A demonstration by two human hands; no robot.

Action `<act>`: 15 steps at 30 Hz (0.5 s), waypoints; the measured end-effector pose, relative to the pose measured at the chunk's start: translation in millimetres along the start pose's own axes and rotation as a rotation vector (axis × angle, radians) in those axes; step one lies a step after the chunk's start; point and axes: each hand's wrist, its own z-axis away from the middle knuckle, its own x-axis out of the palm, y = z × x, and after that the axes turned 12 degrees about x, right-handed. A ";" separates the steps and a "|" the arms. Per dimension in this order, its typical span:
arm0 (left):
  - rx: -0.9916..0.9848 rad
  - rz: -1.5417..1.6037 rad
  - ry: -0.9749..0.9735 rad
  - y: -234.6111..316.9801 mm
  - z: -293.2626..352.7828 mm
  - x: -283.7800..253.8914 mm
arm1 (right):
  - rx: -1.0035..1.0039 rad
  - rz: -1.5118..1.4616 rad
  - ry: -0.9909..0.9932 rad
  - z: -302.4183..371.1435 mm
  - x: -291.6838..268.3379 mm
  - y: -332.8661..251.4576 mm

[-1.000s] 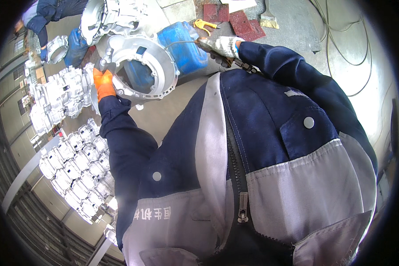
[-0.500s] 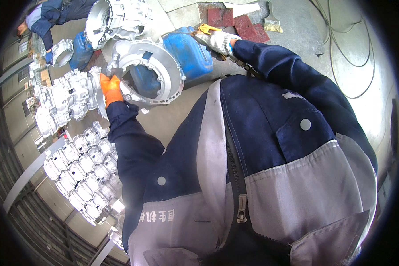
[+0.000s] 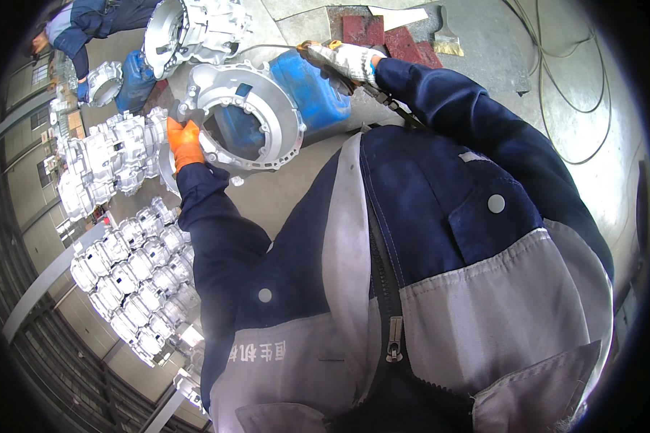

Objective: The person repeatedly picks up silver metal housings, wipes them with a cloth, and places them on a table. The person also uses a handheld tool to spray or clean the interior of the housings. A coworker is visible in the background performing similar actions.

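My left hand (image 3: 185, 143), in an orange glove, grips the near-left edge of a silver cast-metal bell housing (image 3: 287, 133) with a wide round opening. Its fingers are partly hidden against the metal. My right hand (image 3: 350, 63), in a white glove with orange patches, is wrapped round a dark, worn hand tool (image 3: 316, 55). A hose-like dark line (image 3: 390, 103) trails from the tool under my forearm. From its far end a thin dark rod points left, above the housing. Behind the housing, a blue plastic jerrycan (image 3: 307, 90) lies below the tool.
Another silver housing (image 3: 195, 36) stands at the far left, near a co-worker's gloved hand (image 3: 83, 91) on a smaller ring-shaped casting (image 3: 107, 85). Rows of castings (image 3: 137, 278) fill the left. Dark red blocks (image 3: 362, 30) and a paintbrush (image 3: 448, 40) lie at the back; cables (image 3: 605, 108) loop at right.
My right hand has shifted slightly left and turned, bringing the tool and its thin rod into clearer view over the jerrycan. My left hand stays on the housing, which appears slightly shifted right.
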 end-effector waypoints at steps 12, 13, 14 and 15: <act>-0.042 0.066 0.018 3.6 0.7 1.2 | 0.040 -0.111 0.007 2.2 3.1 1.5; -0.054 0.050 0.026 3.1 0.9 2.0 | 0.042 -0.079 0.026 4.1 -1.8 6.7; -0.050 0.033 0.033 2.8 0.8 1.1 | 0.032 -0.112 -0.020 6.5 -7.0 13.6; -0.009 0.037 0.019 1.9 -0.3 2.2 | 0.050 -0.193 -0.006 11.6 -9.8 25.3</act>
